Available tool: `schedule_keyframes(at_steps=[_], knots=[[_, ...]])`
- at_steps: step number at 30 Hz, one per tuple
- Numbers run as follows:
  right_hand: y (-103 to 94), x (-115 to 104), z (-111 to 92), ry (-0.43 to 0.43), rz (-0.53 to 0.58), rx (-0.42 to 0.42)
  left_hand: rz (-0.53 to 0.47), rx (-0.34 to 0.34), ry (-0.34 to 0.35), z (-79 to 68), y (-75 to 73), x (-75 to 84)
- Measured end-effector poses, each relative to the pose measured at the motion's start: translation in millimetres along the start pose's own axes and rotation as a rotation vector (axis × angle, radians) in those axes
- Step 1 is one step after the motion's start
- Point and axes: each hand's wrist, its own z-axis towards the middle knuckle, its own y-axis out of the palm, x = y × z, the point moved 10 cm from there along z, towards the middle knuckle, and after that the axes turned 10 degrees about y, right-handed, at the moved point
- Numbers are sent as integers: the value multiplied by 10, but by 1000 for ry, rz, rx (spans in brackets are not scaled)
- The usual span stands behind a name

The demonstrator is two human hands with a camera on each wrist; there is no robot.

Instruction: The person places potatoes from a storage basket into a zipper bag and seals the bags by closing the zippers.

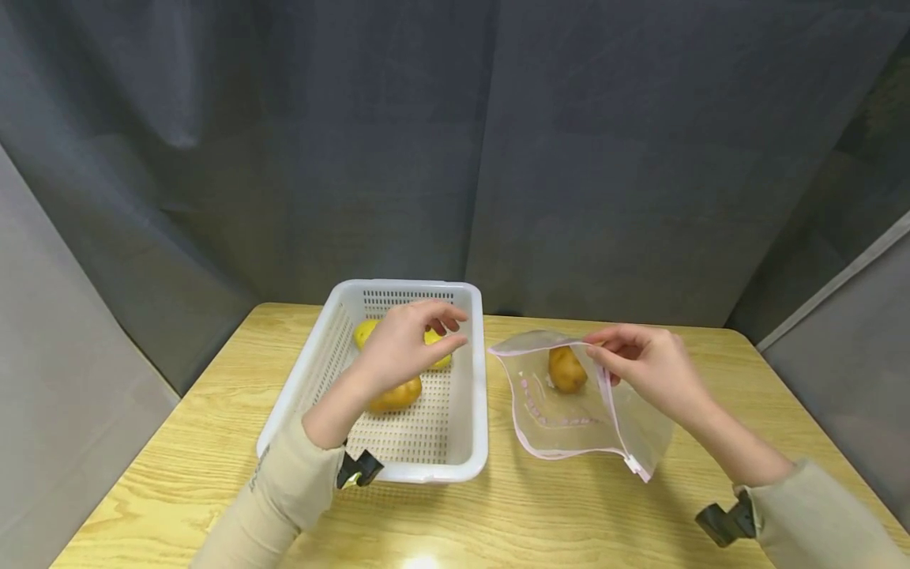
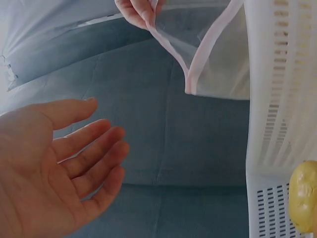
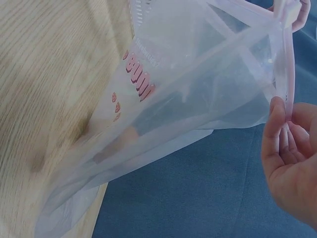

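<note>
My left hand (image 1: 405,344) hovers over the white basket (image 1: 478,379), fingers loosely bent and apart from the thumb. The palm is bare in the left wrist view. Below it in the basket lie a brownish-yellow potato (image 1: 398,397) and brighter yellow, rounded pieces (image 1: 438,353), partly hidden by the hand. My right hand (image 1: 650,367) pinches the pink-edged rim of a clear zip bag (image 1: 569,435) between thumb and fingers, and the bag's mouth gapes. Inside the bag is one brown potato (image 1: 566,370). A white slider (image 1: 633,464) sits at the rim's near corner.
The basket and bag are side by side over a light wood table (image 1: 192,442). A dark grey curtain (image 1: 370,142) hangs behind the table's far edge, with pale panels (image 1: 57,379) at the sides.
</note>
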Motion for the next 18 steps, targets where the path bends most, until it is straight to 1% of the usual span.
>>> schedule_keyframes(at_steps=[5, 9, 18], knots=[[5, 4, -8, -2, -9, 0, 6, -2, -20, 3, -53, -76], [2, 7, -11, -3, -3, -1, 5, 0, -27, -5, -81, -105], [-5, -1, -16, -11, -6, 0, 16, -2, -52, -23, -106, -199]])
